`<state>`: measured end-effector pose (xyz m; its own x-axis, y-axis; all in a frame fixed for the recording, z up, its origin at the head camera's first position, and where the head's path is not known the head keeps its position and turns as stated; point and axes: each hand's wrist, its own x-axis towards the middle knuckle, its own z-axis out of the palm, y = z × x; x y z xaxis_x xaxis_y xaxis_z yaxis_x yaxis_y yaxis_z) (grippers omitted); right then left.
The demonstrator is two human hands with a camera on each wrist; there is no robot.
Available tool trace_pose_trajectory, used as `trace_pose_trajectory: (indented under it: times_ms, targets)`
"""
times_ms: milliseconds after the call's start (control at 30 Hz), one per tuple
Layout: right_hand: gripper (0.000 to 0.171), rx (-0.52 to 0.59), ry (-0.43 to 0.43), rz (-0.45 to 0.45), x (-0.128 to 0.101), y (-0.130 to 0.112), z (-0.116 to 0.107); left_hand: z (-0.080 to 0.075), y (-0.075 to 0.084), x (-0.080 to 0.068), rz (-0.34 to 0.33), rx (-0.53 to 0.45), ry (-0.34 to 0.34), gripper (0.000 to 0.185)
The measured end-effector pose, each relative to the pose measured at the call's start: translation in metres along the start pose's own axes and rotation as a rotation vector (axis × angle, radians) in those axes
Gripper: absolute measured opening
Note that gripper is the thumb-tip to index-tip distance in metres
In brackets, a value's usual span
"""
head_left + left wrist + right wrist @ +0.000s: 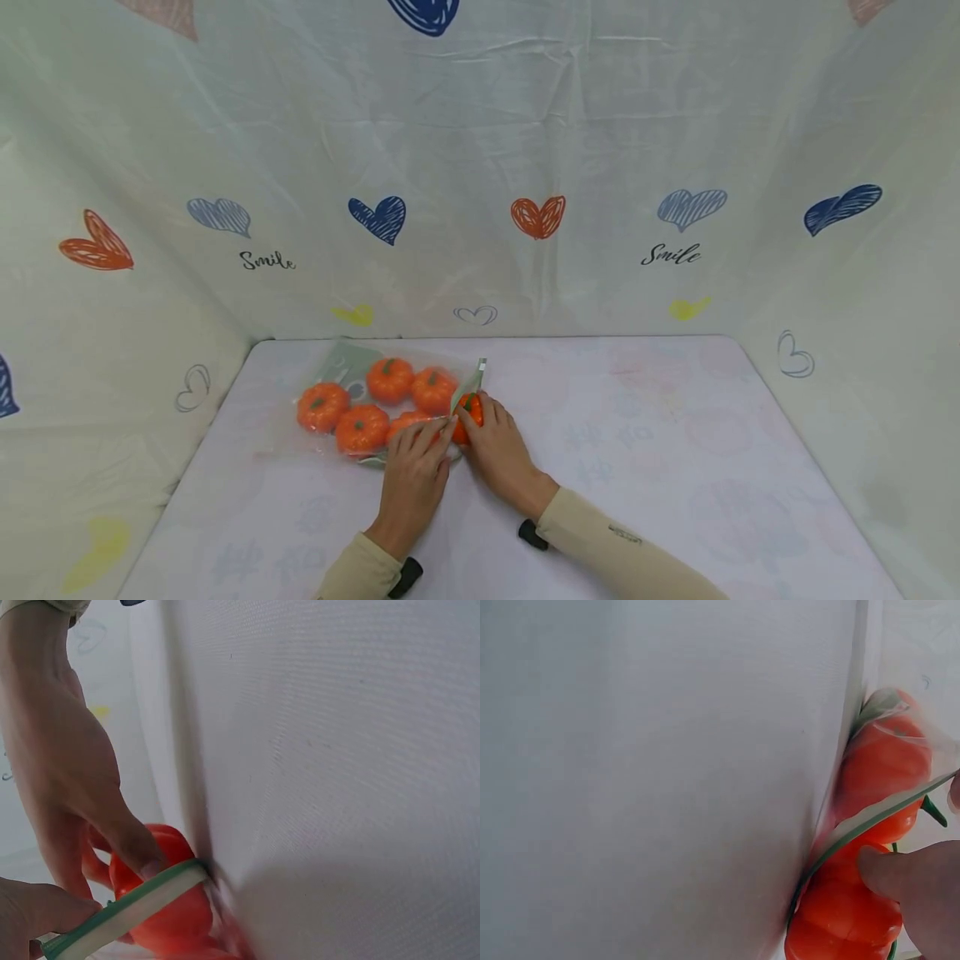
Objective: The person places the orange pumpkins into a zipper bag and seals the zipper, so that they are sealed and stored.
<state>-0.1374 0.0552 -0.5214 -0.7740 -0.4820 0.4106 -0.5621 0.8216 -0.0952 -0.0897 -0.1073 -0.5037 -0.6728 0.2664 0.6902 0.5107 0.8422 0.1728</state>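
- Six small orange plastic pumpkins show in the head view: five lie inside the clear zip-top plastic bag with a green sealing strip (375,400), and the sixth pumpkin (470,417) sits right at the bag's mouth, half under the raised edge.
- That bag lies flat on the pale patterned tabletop (675,467), left of centre and near the back wall (its mouth faces right, toward the hands).
- By my reading the filling is nearly finished: five are in, one is going through the opening, and the strip is not yet pressed closed.
- Person's right hand (501,442) rests its curled fingers on the sixth pumpkin; the right wrist view shows a fingertip (900,874) against the orange skin just below the green strip (870,817).
- Person's left hand (416,467) lies on the bag's near edge, and in the left wrist view its thumb and a finger pinch the green strip (127,907) just over the pumpkin (169,907), holding the mouth up.
- Around it all hangs a white cloth backdrop printed with coloured hearts and the word "Smile" (480,167); both forearms wear beige sleeves.
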Motion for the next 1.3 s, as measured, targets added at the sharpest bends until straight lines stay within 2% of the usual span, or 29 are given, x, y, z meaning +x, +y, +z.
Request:
trace_pose_trajectory:
  times_ms: [400,700,900,1100,1300]
  targets:
    - [0.038,-0.068,0.032,-0.018,0.013,-0.005,0.009,-0.002,0.001,0.001,0.0,-0.004,-0.012,0.069]
    - [0.053,0.062,-0.019,-0.036,0.009,-0.001,0.0,-0.003,0.002,0.0,-0.016,0.001,-0.027,0.07]
    - [0.051,0.095,0.0,-0.041,0.0,0.003,-0.013,-0.003,0.002,0.001,-0.011,0.001,-0.021,0.07]
    - [0.058,0.058,0.025,0.038,-0.008,0.01,-0.02,-0.003,0.001,0.001,-0.008,0.01,-0.021,0.069]
    - [0.067,0.001,-0.05,0.151,-0.01,0.015,-0.015,-0.003,0.001,0.001,-0.013,0.014,-0.025,0.07]
